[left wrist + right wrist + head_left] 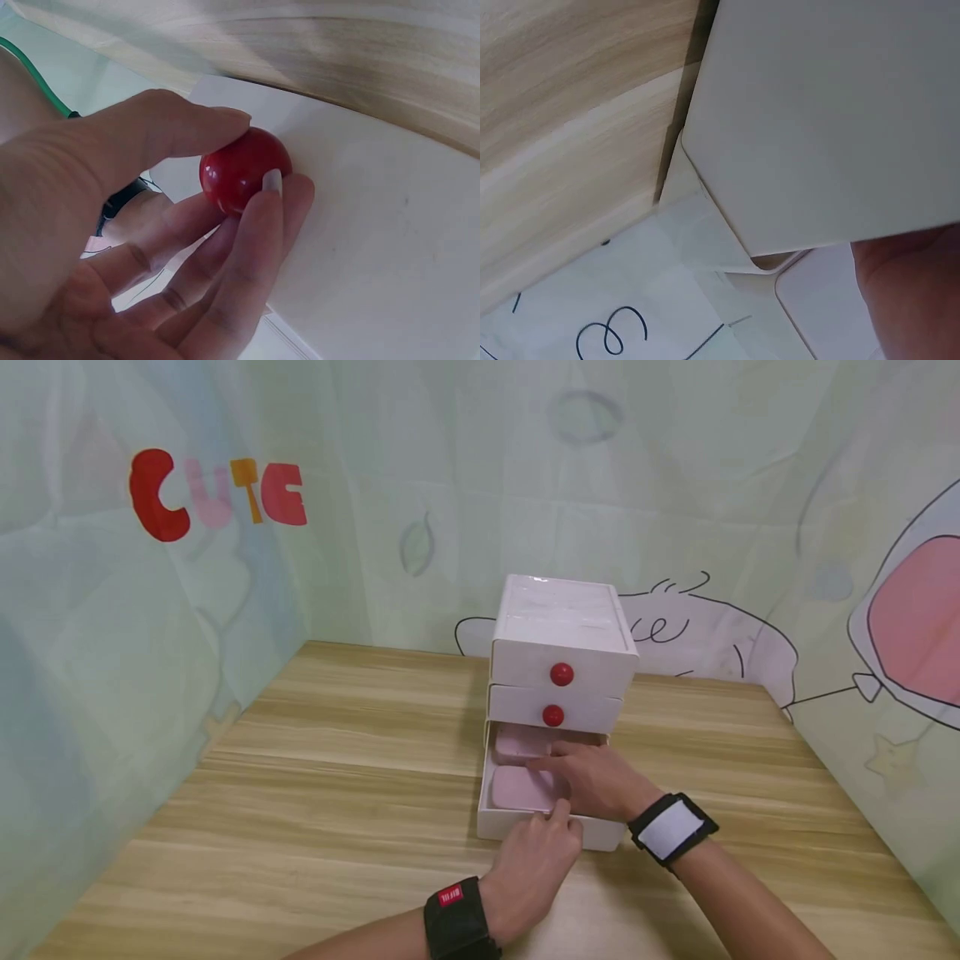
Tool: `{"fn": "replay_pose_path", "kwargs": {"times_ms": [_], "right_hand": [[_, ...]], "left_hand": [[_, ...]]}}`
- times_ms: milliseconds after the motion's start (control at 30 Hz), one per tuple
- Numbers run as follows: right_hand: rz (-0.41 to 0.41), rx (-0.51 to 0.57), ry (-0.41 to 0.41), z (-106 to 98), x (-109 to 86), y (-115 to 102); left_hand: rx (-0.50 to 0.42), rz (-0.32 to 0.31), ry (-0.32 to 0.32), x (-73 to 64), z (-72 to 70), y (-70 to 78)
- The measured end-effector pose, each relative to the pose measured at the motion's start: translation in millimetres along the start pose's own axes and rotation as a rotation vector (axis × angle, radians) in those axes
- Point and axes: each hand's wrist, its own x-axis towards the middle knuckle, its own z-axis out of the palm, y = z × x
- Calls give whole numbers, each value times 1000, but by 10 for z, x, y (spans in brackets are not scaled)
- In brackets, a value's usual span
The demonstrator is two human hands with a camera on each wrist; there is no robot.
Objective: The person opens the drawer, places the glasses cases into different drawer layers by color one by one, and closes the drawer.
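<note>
A white drawer unit (570,614) stands on the table, its lowest drawer (495,823) pulled out. Two pink flat, rounded pieces lie in that drawer: a front one (521,787) and a back one (523,742). My left hand (531,870) is at the drawer's front and pinches its round red knob (244,171) between thumb and fingers. My right hand (600,781) reaches into the drawer from the right, fingertips at the gap between the pink pieces. Whether it grips the front one I cannot tell; in the right wrist view the drawer front hides its fingers.
Above the pulled-out drawer are two more drawers with red knobs, a top one (562,674) and a middle one (553,716). Behind the unit hangs a printed cloth backdrop (420,460). Wood-grain tabletop (337,760) extends to both sides of it.
</note>
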Motion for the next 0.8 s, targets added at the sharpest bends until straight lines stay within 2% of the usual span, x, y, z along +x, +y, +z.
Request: {"fn": "replay_pose_path", "kwargs": {"times_ms": [267,400,467,567,667,800], "right_hand": [[-12,-1,15,13,-12,4],[33,82,-11,-32,-23,17],[66,153,17,-88,-37,37],[96,233,142,-229,-67,87],[121,235,353,-427,-95,153],[205,202,659,-676,-114,289]], "left_hand": [[-13,-2,8,1,-1,-7],[2,0,40,-13,5,-4],[5,1,55,-20,9,-2],[0,-2,66,-24,14,-1],[-6,-1,65,-22,16,-4],[-15,3,63,-17,19,-15]]}}
